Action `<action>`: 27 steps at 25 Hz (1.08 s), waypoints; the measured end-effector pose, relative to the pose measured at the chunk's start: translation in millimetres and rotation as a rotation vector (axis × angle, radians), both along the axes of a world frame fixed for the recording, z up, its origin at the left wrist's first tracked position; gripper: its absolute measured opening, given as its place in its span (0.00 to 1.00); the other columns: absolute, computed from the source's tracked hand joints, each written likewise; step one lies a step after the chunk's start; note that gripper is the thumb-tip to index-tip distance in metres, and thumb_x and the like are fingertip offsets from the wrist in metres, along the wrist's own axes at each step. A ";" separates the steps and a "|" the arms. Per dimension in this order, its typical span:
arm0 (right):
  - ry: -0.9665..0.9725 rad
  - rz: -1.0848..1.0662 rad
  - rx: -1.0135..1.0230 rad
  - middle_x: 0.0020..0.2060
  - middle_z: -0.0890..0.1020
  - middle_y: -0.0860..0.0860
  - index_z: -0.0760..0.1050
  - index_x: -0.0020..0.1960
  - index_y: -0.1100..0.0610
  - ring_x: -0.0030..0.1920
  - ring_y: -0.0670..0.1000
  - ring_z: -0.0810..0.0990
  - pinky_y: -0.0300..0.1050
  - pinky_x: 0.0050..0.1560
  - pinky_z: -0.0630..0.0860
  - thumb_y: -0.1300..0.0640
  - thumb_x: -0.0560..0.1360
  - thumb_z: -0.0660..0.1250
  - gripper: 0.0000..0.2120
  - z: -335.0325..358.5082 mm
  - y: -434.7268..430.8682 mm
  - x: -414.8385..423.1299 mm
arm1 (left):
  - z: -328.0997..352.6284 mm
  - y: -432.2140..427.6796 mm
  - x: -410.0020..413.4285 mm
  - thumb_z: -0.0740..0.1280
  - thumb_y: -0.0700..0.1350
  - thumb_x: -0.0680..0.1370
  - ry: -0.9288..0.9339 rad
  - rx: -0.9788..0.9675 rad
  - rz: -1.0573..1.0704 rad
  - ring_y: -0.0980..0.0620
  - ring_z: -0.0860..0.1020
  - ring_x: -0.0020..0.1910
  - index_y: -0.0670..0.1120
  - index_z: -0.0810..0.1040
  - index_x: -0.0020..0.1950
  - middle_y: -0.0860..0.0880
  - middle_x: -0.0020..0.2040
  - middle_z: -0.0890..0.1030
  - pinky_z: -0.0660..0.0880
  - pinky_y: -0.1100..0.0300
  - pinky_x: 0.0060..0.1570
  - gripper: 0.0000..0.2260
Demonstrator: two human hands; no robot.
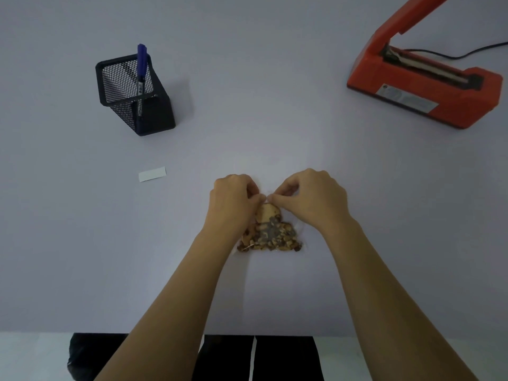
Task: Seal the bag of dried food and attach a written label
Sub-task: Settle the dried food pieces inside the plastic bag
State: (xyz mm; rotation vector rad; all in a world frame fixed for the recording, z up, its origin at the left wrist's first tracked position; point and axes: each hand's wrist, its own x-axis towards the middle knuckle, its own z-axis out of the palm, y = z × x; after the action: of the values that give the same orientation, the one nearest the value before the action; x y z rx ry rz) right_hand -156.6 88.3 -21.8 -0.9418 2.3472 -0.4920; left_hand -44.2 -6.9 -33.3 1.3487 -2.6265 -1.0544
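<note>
Pale lavender-grey tabletop [261, 119] fills nearly the whole view, with a strip of dark clothing at the near edge. At its centre lies the clear plastic bag of brown dried food [270, 232], flat on the surface. The left hand [233, 199] and the right hand [310, 196] meet over the bag's middle. Each has its fingers curled and pinches the film just above the contents, thumbs almost touching.

The bag does not look sealed yet, so lifting it by the thin film could tip it and let pieces slide toward the open far end. Any crumbs or wrinkles in that mouth would likely spoil the weld. The orange heat sealer with a raised arm [428, 89] stands well apart at the far right, its black cord [472, 52] trailing behind it, so the bag has to be carried across the table.

As for containers, the bag holds a heap of mixed brown and tan pieces gathered at its near end. A black wire-mesh pen holder [132, 97] at the far left holds one blue-capped marker [141, 70], upright and leaning. A small white blank label strip [152, 174] lies on the table between the holder and the hands.
</note>
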 end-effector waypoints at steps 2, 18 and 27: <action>-0.011 -0.018 0.003 0.33 0.82 0.42 0.81 0.37 0.45 0.36 0.44 0.78 0.35 0.31 0.69 0.39 0.65 0.72 0.10 0.7 -1.3 -0.6 | 0.1 -0.8 -1.0 0.71 0.46 0.72 -0.008 0.018 -0.001 0.48 0.78 0.45 0.44 0.80 0.42 0.47 0.43 0.82 0.76 0.55 0.47 0.06; 0.090 -0.053 0.100 0.37 0.84 0.45 0.80 0.40 0.47 0.37 0.49 0.80 0.35 0.30 0.66 0.44 0.69 0.71 0.07 1.7 7.5 -0.6 | 2.5 -10.9 10.4 0.70 0.44 0.74 -0.067 0.021 0.001 0.52 0.75 0.42 0.43 0.80 0.44 0.49 0.42 0.80 0.68 0.62 0.41 0.05; 0.120 0.080 -0.234 0.41 0.82 0.43 0.79 0.44 0.48 0.45 0.47 0.73 0.42 0.34 0.70 0.51 0.74 0.67 0.03 -19.4 24.1 8.5 | -22.1 -11.9 32.0 0.69 0.40 0.73 0.232 -0.115 -0.207 0.52 0.72 0.45 0.46 0.84 0.44 0.51 0.45 0.81 0.71 0.58 0.45 0.04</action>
State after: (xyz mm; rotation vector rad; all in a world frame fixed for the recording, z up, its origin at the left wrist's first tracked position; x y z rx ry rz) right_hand -148.0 112.4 -41.2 -1.1975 2.3823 -0.7067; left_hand -12.2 -18.9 -55.5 0.8892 -2.6447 -0.9919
